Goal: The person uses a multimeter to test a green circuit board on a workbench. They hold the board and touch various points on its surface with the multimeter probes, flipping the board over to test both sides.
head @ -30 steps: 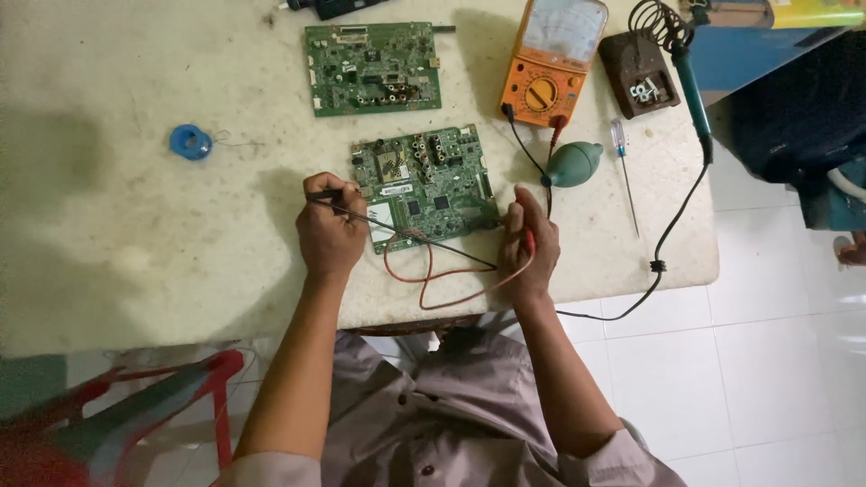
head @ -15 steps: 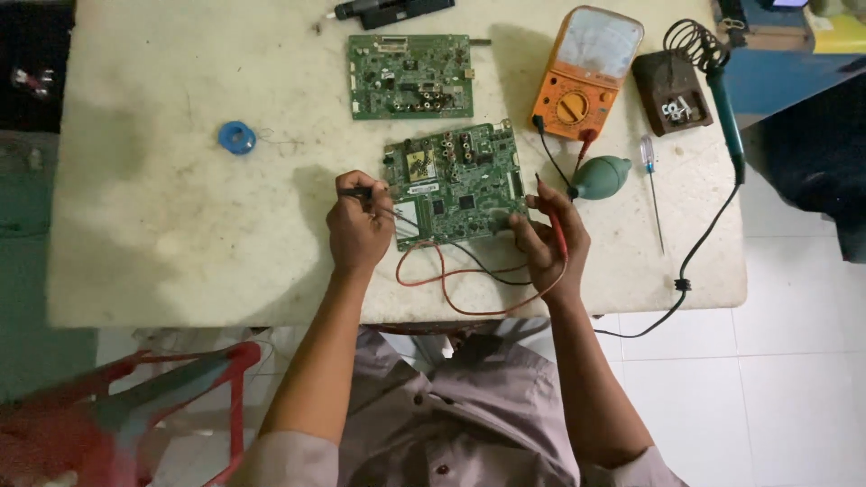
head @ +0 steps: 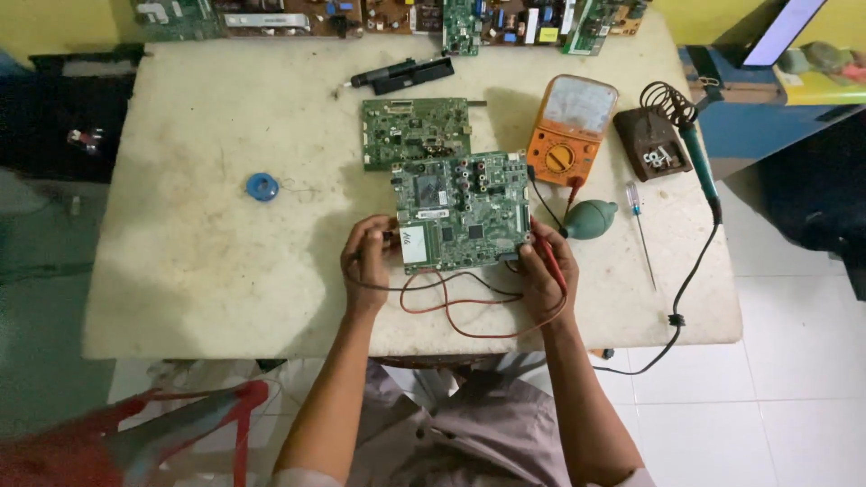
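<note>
Head view: both hands now grip probes, left hand (head: 365, 261) shifted to circuit board (head: 462, 212) edge, right hand (head: 544, 266) steady.

Hands: two, the left hand (head: 365, 261) and the right hand (head: 541, 271), one at each lower corner of the near board (head: 462, 212). Green circuit boards lying flat on the table (head: 180, 271): two, the near board and the far board (head: 415, 132). Probe leads: two, one red lead (head: 469, 332) and one black lead (head: 487, 287). Multimeter (head: 570, 131): one. Soldering iron (head: 702, 171): one. Iron stand (head: 651, 142): one. Blower bulb (head: 590, 219): one. Screwdriver (head: 642, 230): one. Blue solder spool (head: 262, 187): one
</note>
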